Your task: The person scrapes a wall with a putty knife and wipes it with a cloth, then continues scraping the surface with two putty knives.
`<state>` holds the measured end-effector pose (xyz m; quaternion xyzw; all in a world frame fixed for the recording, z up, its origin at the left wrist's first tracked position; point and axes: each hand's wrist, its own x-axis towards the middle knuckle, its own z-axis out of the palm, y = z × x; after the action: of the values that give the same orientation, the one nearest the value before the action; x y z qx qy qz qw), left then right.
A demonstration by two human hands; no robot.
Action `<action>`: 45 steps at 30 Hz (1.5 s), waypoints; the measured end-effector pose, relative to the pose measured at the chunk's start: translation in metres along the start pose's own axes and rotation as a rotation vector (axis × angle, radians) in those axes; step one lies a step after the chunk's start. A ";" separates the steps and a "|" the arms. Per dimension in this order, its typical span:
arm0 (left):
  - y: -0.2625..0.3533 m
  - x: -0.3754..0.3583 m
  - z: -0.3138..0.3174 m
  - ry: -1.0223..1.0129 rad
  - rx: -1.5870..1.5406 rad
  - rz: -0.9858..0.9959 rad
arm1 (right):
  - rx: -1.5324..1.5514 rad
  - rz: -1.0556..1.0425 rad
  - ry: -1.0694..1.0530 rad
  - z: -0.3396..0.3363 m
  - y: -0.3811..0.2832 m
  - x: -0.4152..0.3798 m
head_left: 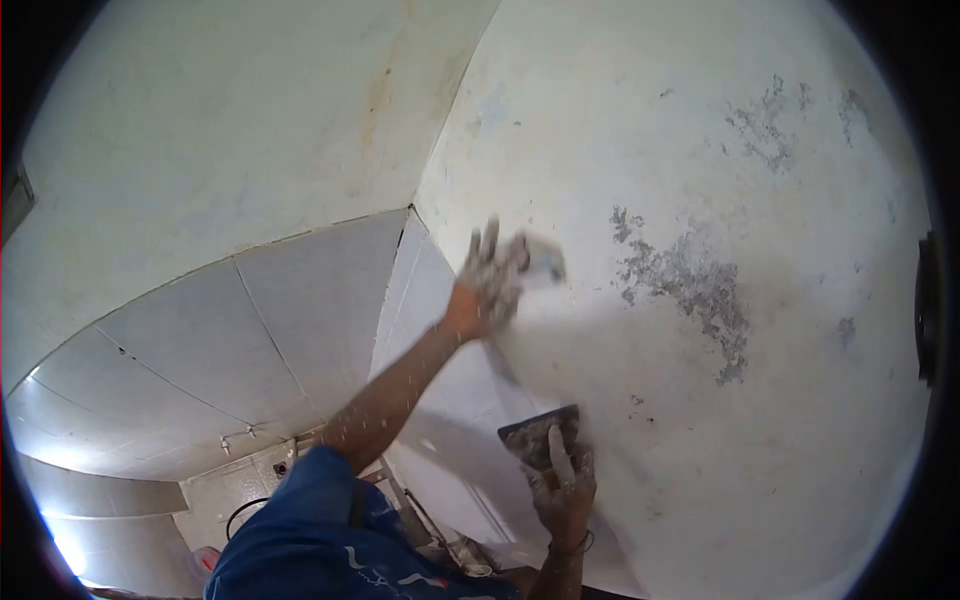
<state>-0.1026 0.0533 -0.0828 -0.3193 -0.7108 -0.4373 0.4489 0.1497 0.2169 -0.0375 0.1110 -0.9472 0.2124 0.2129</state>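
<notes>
My left hand, coated in pale dust or paste, reaches up to the white wall with some fingers extended. At its right side, a pale, flat scraper appears held against the wall; motion blurs its outline. Lower down, my right hand grips a dark, flat plate smeared with greyish paste, its thumb lying across the top. The plate is tilted and close to the wall. To the right of both hands, the wall has a rough, grey peeled patch.
Smaller peeled spots mark the wall's upper right. Pale panels meet it at a corner on the left. Taps project from the lower panels. A dark object sits at the far right edge.
</notes>
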 end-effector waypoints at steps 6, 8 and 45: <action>0.020 0.030 0.008 0.134 -0.160 -0.278 | -0.023 0.000 0.127 0.005 -0.021 0.007; 0.043 -0.040 0.027 0.040 -0.075 -0.201 | -0.047 0.065 0.151 -0.006 -0.030 0.013; 0.141 -0.050 0.047 0.071 -0.234 -0.466 | -0.171 0.161 0.243 -0.042 -0.020 -0.016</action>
<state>0.0196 0.1512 -0.0916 -0.1812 -0.6936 -0.6191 0.3206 0.1848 0.2200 -0.0031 -0.0103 -0.9350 0.1591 0.3168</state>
